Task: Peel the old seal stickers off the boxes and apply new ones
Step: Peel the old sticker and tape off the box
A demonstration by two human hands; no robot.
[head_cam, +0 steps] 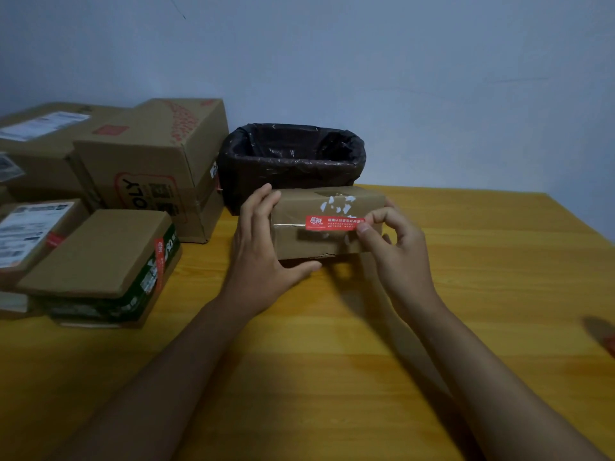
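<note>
We are looking at a dim indoor scene with a cool, bluish cast lying over the wall (399, 61) in the upper half of the frame. Soft light is falling from above, and the hands are throwing blurred shadows onto the yellow table (332, 361) at the centre. The black bin liner (293, 154) is giving off small glints. The wide lens is bending the table's edge at the right and stretching the forearms toward the bottom corners. The stacked boxes (100, 194) at the left are looking soft, and a red smear at the lower right edge is too blurred to identify.
</note>
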